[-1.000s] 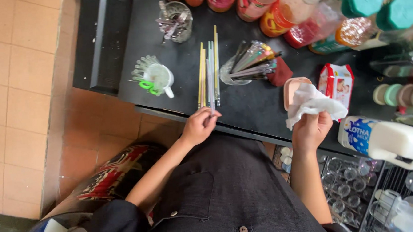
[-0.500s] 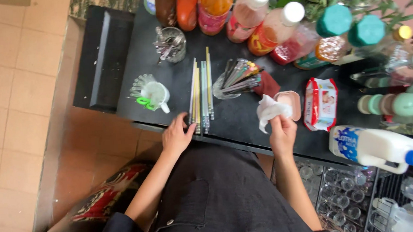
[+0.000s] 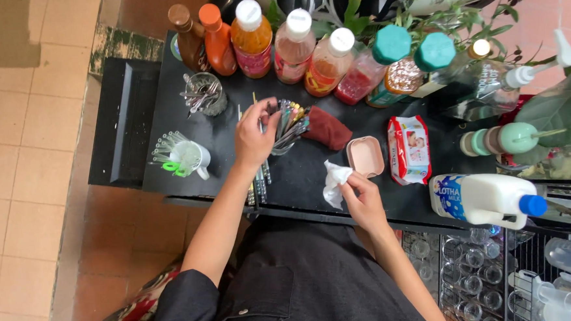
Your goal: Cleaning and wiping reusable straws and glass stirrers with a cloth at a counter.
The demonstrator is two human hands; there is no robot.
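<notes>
While reaching across the black desk (image 3: 186, 130), left hand (image 3: 253, 137) sits over a clear glass (image 3: 283, 144) crammed with coloured straws (image 3: 290, 118), fingers (image 3: 267, 119) curled and closing round a few of the tops; cannot tell from here whether any is truly pinched. Right hand (image 3: 364, 202), near the front edge of the desk, pinches a crumpled white tissue (image 3: 333, 182) between thumb and fingertips.

Straws probably light, thin, a bit slick and easily bent, so best taken near the upper ends, several together, with a gentle squeeze. Glass likely fragile and tippy when pulled sideways. Tissue soft and limp, fine to hold anywhere.

Close by: a dark red cloth (image 3: 326, 129) touching the glass, a small pink lidded box (image 3: 365, 156), a red-and-white wipes packet (image 3: 408, 149), long sticks (image 3: 259, 178) lying under the left wrist, a white cup (image 3: 191, 156) of green-tipped picks, a jar of metal spoons (image 3: 204, 94). Row of sauce bottles (image 3: 292, 46) stands behind, near enough to knock on a careless lift. White milk jug (image 3: 486, 199) lies well apart to the right.
</notes>
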